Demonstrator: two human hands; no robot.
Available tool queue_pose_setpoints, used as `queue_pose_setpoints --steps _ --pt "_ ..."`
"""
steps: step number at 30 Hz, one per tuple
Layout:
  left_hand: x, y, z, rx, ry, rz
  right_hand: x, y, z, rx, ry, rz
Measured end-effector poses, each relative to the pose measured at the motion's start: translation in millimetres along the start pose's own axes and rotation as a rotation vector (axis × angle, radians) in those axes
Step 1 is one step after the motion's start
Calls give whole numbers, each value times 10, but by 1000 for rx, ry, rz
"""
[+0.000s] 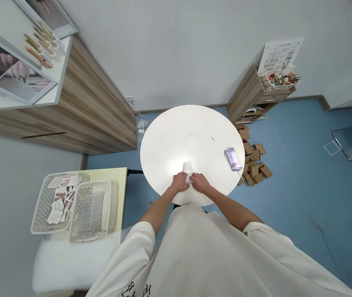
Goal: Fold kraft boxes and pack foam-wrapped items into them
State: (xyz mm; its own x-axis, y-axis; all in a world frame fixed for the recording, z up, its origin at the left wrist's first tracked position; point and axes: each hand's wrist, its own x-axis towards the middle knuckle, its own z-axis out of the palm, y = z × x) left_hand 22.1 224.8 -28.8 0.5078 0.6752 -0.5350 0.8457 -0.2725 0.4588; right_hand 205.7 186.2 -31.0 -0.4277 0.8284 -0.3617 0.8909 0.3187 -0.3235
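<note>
On the near part of the round white table (191,128) lies a small white folded piece (187,167) that looks like paper. My left hand (180,182) grips its left side with the fingers curled in. From the right, my right hand (199,182) closes on its near right edge, fingertips bent. The two hands are close together, and they hide the near end of the piece. A purple blurred-out object (233,159) sits toward the table's right edge, with a white cord running from it.
Several small brown cardboard boxes (254,165) lie on the blue floor, right of the table. Two white baskets (109,194) with papers and clear plastic stand at left. A wood-grain cabinet (98,99) rises behind. A small shelf (250,93) stands at the back right.
</note>
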Motion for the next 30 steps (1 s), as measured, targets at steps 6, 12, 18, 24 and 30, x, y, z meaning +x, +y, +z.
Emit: queue_pose_setpoints --steps 6,12,18,24,30 --pt "81 -99 41 -182 41 -39 89 79 -196 45 -33 -19" --pt "117 -124 109 -551 221 -145 300 98 -344 153 -44 88" --pt "55 -72 231 -640 393 -184 628 153 -389 172 -36 193" --pt "41 -64 278 -352 236 -102 834 177 -309 209 -12 255" --pt "95 -83 238 -190 109 -141 692 184 -100 361 106 335"
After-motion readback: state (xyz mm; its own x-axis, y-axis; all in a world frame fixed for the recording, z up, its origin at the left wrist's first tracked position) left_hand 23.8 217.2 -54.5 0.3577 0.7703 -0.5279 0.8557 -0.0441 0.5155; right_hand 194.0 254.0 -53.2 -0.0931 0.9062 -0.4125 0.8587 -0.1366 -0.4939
